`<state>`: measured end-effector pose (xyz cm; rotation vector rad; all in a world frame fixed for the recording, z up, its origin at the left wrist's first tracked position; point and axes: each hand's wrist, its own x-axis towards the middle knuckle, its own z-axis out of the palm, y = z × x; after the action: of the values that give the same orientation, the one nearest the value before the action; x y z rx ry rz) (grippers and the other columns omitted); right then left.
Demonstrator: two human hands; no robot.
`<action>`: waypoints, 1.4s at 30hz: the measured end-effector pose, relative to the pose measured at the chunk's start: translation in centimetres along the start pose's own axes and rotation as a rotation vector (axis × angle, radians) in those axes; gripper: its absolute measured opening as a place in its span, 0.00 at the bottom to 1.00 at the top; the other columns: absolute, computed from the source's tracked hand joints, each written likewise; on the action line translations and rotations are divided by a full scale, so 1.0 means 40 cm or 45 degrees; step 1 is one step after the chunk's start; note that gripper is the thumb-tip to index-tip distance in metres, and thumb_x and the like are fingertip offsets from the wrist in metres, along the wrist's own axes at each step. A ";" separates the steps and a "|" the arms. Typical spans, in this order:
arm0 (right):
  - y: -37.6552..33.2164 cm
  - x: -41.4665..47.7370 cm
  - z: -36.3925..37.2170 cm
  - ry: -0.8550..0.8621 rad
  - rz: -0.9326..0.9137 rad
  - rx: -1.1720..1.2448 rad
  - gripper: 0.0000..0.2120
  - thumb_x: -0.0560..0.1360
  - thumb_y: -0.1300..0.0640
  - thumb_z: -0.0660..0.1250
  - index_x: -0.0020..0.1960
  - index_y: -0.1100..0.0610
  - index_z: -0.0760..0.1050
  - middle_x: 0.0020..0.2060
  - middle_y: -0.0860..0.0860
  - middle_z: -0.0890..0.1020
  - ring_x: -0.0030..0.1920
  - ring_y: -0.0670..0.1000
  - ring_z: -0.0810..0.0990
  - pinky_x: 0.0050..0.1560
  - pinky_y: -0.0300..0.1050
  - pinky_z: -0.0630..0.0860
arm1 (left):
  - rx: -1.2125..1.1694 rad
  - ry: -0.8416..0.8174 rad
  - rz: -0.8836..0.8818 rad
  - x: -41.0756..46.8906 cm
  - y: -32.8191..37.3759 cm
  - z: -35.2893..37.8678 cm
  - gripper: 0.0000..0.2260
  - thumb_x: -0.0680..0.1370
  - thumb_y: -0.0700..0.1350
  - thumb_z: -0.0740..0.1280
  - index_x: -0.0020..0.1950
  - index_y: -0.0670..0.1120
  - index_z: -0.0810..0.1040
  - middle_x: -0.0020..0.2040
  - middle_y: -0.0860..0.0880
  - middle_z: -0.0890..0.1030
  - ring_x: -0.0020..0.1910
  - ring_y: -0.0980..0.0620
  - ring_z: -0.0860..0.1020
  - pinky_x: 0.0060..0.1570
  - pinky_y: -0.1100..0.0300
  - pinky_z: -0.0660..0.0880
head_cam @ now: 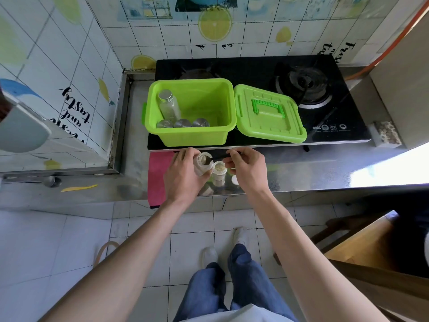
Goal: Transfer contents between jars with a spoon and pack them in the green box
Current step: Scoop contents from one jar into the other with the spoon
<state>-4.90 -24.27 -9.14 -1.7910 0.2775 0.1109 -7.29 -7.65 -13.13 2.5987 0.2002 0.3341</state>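
A tilted jar (202,164) is gripped by the left hand (183,173) while a spoon (218,157), pinched in the right hand (247,167), is dipped into it.

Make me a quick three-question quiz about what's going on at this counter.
1. True or false: the box has its lid on.
2. Which hand holds the spoon? A left, B right.
3. How many capped jars are in the box?

Key:
1. False: the lid lies beside the box on the stove.
2. B: the right hand holds the spoon, its tip in the tilted jar that the left hand holds; a second open jar stands beside it.
3. Four: one tall, three low.
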 end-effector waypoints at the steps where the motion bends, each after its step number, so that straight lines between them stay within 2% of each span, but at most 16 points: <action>1: 0.002 -0.001 0.000 0.001 0.008 0.007 0.08 0.81 0.60 0.65 0.50 0.59 0.83 0.37 0.52 0.88 0.36 0.47 0.86 0.49 0.54 0.84 | 0.002 0.000 0.010 -0.001 0.000 -0.001 0.22 0.69 0.57 0.81 0.56 0.51 0.76 0.50 0.55 0.81 0.50 0.51 0.78 0.38 0.58 0.69; 5: 0.006 -0.006 0.000 0.004 0.011 -0.011 0.08 0.81 0.59 0.65 0.50 0.59 0.83 0.36 0.50 0.88 0.38 0.49 0.87 0.51 0.59 0.84 | 0.008 -0.007 0.042 -0.003 0.000 -0.002 0.21 0.70 0.56 0.80 0.55 0.51 0.77 0.50 0.54 0.81 0.50 0.50 0.78 0.38 0.58 0.67; 12: 0.012 -0.005 -0.005 0.023 -0.016 -0.048 0.08 0.80 0.56 0.65 0.50 0.56 0.82 0.36 0.48 0.88 0.40 0.48 0.88 0.51 0.60 0.83 | 0.036 -0.053 0.072 -0.007 -0.013 0.005 0.21 0.69 0.54 0.81 0.55 0.51 0.77 0.51 0.55 0.80 0.50 0.51 0.77 0.38 0.58 0.66; 17: 0.014 0.005 -0.017 0.037 -0.004 -0.034 0.07 0.81 0.59 0.65 0.50 0.57 0.82 0.36 0.49 0.87 0.38 0.49 0.87 0.50 0.59 0.84 | 0.034 -0.080 0.046 -0.003 -0.020 0.011 0.21 0.69 0.53 0.81 0.55 0.52 0.76 0.51 0.55 0.80 0.51 0.51 0.78 0.38 0.56 0.70; 21: 0.016 0.015 -0.025 0.049 0.073 0.051 0.08 0.81 0.60 0.65 0.50 0.60 0.82 0.37 0.53 0.87 0.36 0.48 0.85 0.45 0.53 0.84 | 0.020 -0.093 0.028 0.001 -0.022 0.014 0.21 0.69 0.53 0.81 0.55 0.51 0.76 0.51 0.55 0.80 0.51 0.51 0.78 0.39 0.57 0.68; 26: 0.025 0.027 -0.043 0.052 0.190 0.207 0.09 0.82 0.60 0.65 0.52 0.63 0.83 0.39 0.57 0.87 0.34 0.44 0.84 0.35 0.38 0.79 | 0.026 -0.110 -0.013 0.003 -0.028 0.016 0.21 0.68 0.52 0.82 0.54 0.52 0.76 0.51 0.55 0.80 0.50 0.51 0.78 0.38 0.57 0.69; 29: 0.034 0.036 -0.058 0.076 0.231 0.265 0.09 0.82 0.61 0.65 0.53 0.64 0.82 0.39 0.57 0.86 0.32 0.44 0.82 0.33 0.35 0.77 | 0.021 -0.128 -0.040 0.002 -0.038 0.018 0.21 0.68 0.52 0.82 0.54 0.52 0.76 0.51 0.56 0.80 0.50 0.51 0.78 0.38 0.56 0.71; 31: 0.045 0.044 -0.066 0.120 0.221 0.226 0.08 0.82 0.61 0.65 0.52 0.63 0.82 0.37 0.55 0.86 0.32 0.45 0.83 0.33 0.37 0.77 | 0.017 -0.141 -0.054 0.002 -0.045 0.021 0.21 0.68 0.52 0.82 0.54 0.52 0.76 0.50 0.56 0.80 0.50 0.51 0.78 0.38 0.56 0.72; 34: 0.071 0.058 -0.070 0.195 0.178 0.059 0.07 0.81 0.59 0.66 0.49 0.58 0.83 0.35 0.51 0.87 0.37 0.50 0.85 0.43 0.48 0.82 | 0.021 -0.161 -0.080 0.001 -0.052 0.025 0.22 0.68 0.53 0.82 0.56 0.52 0.76 0.51 0.56 0.80 0.51 0.50 0.78 0.39 0.54 0.75; 36: 0.085 0.062 -0.067 0.210 0.140 -0.043 0.07 0.80 0.58 0.65 0.48 0.56 0.83 0.34 0.48 0.87 0.38 0.49 0.86 0.49 0.54 0.84 | 0.021 -0.170 -0.090 0.002 -0.055 0.026 0.21 0.68 0.53 0.81 0.56 0.53 0.76 0.51 0.56 0.80 0.51 0.50 0.79 0.40 0.53 0.76; 39: 0.087 0.062 -0.056 0.196 0.084 -0.180 0.08 0.80 0.57 0.65 0.47 0.54 0.82 0.34 0.45 0.86 0.39 0.48 0.86 0.49 0.54 0.83 | 0.026 -0.190 -0.091 0.005 -0.057 0.027 0.21 0.68 0.53 0.81 0.56 0.53 0.76 0.51 0.56 0.80 0.52 0.50 0.78 0.40 0.54 0.75; 42: 0.086 0.066 -0.039 0.170 0.008 -0.313 0.08 0.80 0.56 0.66 0.48 0.55 0.83 0.36 0.45 0.87 0.41 0.50 0.86 0.46 0.52 0.82 | 0.024 -0.199 -0.099 0.008 -0.059 0.027 0.21 0.68 0.53 0.81 0.56 0.53 0.76 0.51 0.57 0.79 0.51 0.51 0.78 0.39 0.55 0.74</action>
<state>-3.30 -26.86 -12.61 -2.0456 0.3781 0.0300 -6.86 -6.07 -15.16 2.6128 0.2491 0.1018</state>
